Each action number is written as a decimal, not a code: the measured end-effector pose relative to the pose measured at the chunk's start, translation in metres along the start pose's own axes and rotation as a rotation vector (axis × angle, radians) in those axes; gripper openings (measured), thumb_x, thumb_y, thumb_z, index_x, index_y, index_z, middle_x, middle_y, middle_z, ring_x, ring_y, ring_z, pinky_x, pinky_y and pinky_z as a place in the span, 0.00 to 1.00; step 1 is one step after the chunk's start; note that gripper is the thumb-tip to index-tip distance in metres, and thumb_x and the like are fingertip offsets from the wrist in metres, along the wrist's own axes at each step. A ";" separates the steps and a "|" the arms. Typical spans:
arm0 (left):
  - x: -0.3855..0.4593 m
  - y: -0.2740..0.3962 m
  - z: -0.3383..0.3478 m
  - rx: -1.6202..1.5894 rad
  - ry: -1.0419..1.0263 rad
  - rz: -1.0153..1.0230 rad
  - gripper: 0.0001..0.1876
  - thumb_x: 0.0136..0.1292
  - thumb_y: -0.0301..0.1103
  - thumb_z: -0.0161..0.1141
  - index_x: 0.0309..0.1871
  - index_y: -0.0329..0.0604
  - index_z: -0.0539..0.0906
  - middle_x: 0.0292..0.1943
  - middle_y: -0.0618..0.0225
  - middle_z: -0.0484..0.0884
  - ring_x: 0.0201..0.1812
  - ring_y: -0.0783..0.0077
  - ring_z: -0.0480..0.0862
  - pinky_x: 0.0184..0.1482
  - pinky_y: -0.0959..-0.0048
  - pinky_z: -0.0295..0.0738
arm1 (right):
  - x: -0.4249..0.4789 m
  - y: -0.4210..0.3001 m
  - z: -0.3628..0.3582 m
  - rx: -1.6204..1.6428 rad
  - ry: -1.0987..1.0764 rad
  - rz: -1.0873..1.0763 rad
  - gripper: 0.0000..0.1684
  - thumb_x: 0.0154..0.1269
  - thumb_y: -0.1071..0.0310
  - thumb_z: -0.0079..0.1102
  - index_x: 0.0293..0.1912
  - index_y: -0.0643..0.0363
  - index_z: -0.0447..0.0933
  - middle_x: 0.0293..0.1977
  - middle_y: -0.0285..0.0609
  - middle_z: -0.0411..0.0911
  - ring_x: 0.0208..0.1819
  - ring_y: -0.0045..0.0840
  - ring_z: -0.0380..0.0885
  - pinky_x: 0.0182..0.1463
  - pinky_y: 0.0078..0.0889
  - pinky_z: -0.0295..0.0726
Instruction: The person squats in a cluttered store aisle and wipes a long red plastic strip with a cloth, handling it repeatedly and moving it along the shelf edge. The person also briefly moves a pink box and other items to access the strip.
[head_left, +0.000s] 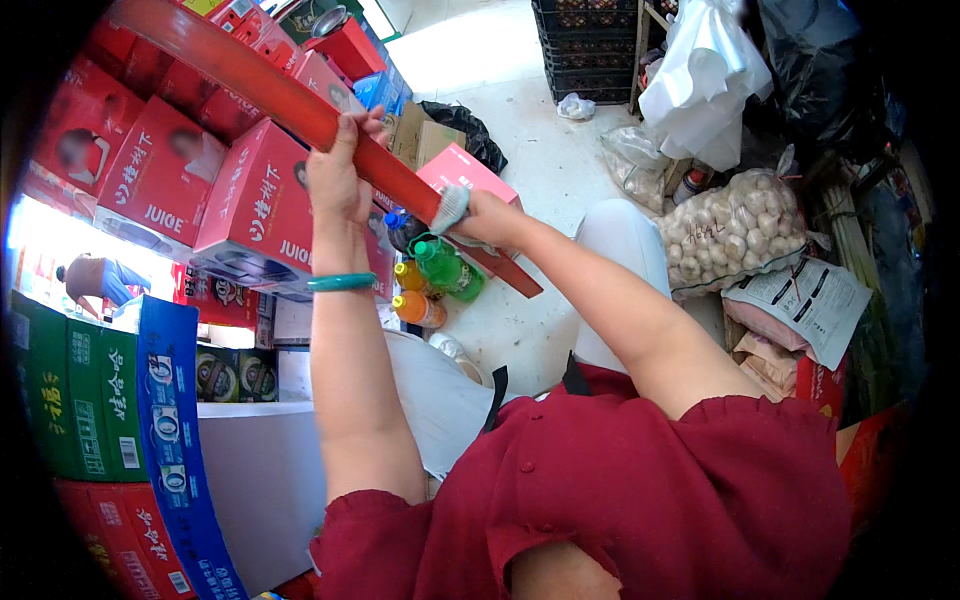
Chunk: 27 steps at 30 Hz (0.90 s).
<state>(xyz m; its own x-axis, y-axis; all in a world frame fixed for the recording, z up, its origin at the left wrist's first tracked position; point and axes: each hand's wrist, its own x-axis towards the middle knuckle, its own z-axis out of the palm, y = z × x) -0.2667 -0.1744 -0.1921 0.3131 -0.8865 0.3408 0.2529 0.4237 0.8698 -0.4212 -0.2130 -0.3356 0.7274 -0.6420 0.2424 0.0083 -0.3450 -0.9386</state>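
Note:
A long, flat red bar (277, 97) slants across the view from the upper left down to the middle. My left hand (341, 169) grips it from below, the thumb against its near face and the fingers at its far side. A teal bangle (341, 282) circles that wrist. Nearer the bar's lower end, my right hand (487, 219) presses a grey-white cloth (450, 208) around it. The bar's lower tip (525, 283) sticks out past this hand, above the floor. What the bar is made of cannot be told.
Stacked red juice cartons (262, 195) stand close on the left. Below the bar are a green soda bottle (450, 266) and orange drink bottles (416, 307). A net sack of garlic (735, 229) lies right of my knee. Black crates (589, 52) stand farther off on the pale floor (517, 120).

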 end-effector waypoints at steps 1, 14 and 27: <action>0.003 0.008 0.006 -0.021 -0.018 -0.001 0.12 0.64 0.34 0.55 0.40 0.32 0.75 0.38 0.54 0.79 0.40 0.67 0.80 0.41 0.73 0.79 | -0.007 0.019 0.000 -0.035 0.019 -0.010 0.18 0.57 0.70 0.60 0.48 0.61 0.75 0.40 0.37 0.79 0.39 0.18 0.75 0.46 0.24 0.74; 0.001 0.000 0.016 0.055 -0.102 0.024 0.12 0.63 0.37 0.57 0.38 0.35 0.77 0.32 0.63 0.79 0.49 0.61 0.78 0.45 0.74 0.79 | 0.029 -0.025 -0.009 0.175 0.076 -0.120 0.18 0.54 0.63 0.64 0.45 0.58 0.76 0.37 0.41 0.80 0.39 0.24 0.77 0.45 0.29 0.74; 0.002 0.025 0.004 -0.062 -0.086 0.070 0.11 0.64 0.35 0.56 0.39 0.33 0.77 0.33 0.60 0.79 0.47 0.60 0.79 0.47 0.68 0.79 | -0.018 0.018 0.005 -0.094 0.023 0.026 0.19 0.52 0.66 0.65 0.45 0.58 0.77 0.37 0.41 0.80 0.39 0.26 0.78 0.45 0.30 0.75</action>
<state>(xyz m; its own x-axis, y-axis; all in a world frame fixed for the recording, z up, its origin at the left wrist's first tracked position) -0.2634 -0.1665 -0.1687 0.2533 -0.8658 0.4315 0.2897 0.4935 0.8201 -0.4305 -0.2043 -0.3580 0.7105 -0.6669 0.2246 -0.0758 -0.3898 -0.9178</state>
